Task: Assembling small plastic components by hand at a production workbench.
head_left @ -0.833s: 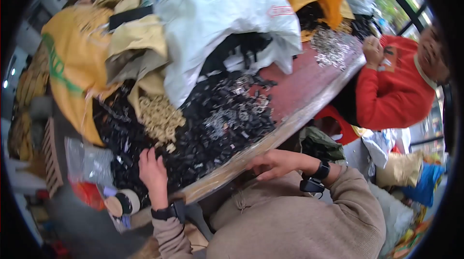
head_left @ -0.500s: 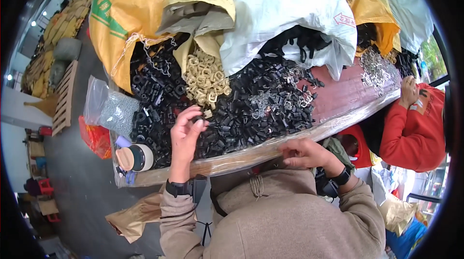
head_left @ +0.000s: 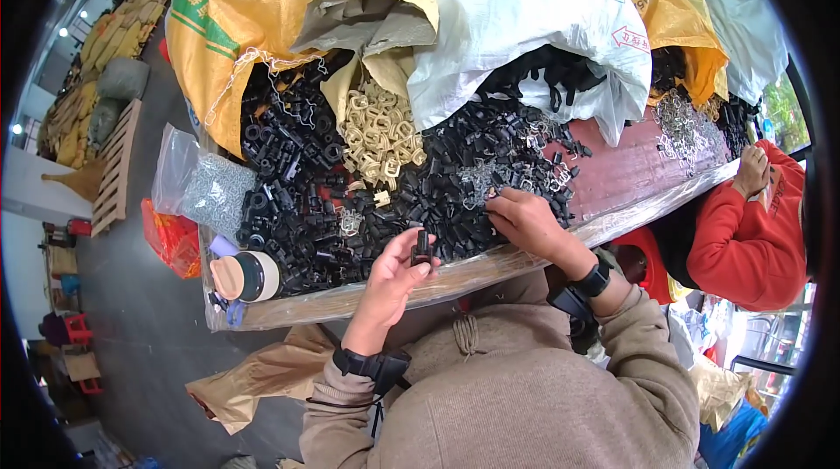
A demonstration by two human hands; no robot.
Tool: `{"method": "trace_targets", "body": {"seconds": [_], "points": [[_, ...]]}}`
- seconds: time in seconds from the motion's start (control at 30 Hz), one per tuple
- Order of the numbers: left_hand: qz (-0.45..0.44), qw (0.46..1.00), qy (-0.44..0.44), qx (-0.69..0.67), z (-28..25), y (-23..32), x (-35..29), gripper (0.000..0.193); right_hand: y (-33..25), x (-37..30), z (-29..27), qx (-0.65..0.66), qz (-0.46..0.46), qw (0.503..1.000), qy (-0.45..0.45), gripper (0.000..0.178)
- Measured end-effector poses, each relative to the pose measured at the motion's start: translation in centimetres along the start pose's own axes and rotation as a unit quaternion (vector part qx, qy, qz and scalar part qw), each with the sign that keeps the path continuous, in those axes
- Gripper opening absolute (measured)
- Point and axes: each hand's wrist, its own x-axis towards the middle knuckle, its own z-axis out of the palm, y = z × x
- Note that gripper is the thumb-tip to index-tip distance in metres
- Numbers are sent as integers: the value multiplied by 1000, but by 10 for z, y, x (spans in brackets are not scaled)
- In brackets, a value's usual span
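1. The left hand (head_left: 392, 283) grips one black part (head_left: 423, 248) between thumb and fingers, raised just above the table's near, wrapped edge (head_left: 289, 312).
2. The right hand (head_left: 530, 222) is to its right, thumb and fingers bent together at the near side of the black pile (head_left: 459, 228); I cannot tell whether they pinch a piece.
3. The held part looks like moulded plastic: probably light, stiff, fairly smooth, and not very fragile. Its long sides seem the best hold, leaving the ends free.
4. Counted: one part in the left hand; the loose black pieces are too many and too overlapped to count.
5. One heap of tan pieces (head_left: 376, 136) lies beyond the left hand; silver pieces show in several patches, the largest (head_left: 681, 132) far right. Neither can be counted piece by piece.
6. Near left are one clear bag (head_left: 219, 193) of small grey pieces and one lidded container (head_left: 260, 276).
7. One white sack (head_left: 525, 5) stands open at the far middle.
8. One co-worker in a red sleeve (head_left: 739, 250) is at right.
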Motion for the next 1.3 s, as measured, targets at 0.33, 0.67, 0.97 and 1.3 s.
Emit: {"method": "trace_targets", "body": {"seconds": [0.33, 0.67, 0.97, 1.3], "points": [[-56, 997, -9, -45, 5, -16, 1, 27, 9, 11, 14, -84, 8, 994, -73, 9], [-63, 997, 18, -50, 11, -23, 5, 19, 16, 16, 10, -144, -45, 979, -136, 12], [7, 996, 80, 33, 19, 14, 56, 13, 16, 10, 20, -144, -23, 984, -99, 13], [99, 938, 40, 329, 57, -11, 44, 11, 1, -4, -8, 345, 51, 933, -93, 10]]}}
